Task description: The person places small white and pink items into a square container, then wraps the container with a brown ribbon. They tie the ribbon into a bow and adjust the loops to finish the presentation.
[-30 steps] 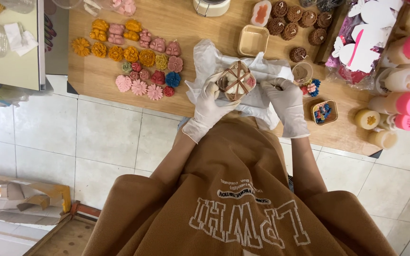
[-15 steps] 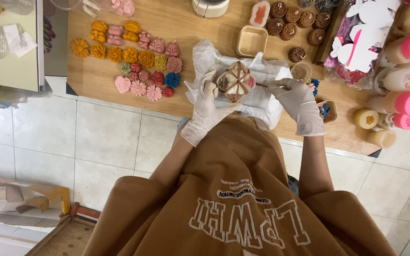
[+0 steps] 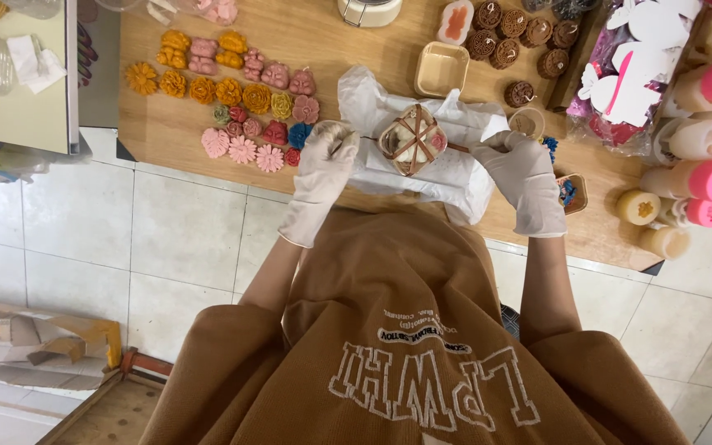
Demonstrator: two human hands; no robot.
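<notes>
Nearest, a brown sweatshirt point(image 3: 405, 346) filling the bottom. Just beyond, left hand point(image 3: 320, 169) in a white glove at nine o'clock of the wrapped box point(image 3: 410, 138), grip pinched on one end of a brown ribbon point(image 3: 359, 142). Right hand point(image 3: 522, 175) at three o'clock, grip clenched on the other end. Box sitting on white wrapping point(image 3: 455, 177) at the worktop point(image 3: 306, 37) edge. Further, at ten o'clock, rows of flower-shaped candles point(image 3: 241, 99); at one o'clock, brown round candles point(image 3: 517, 33).
</notes>
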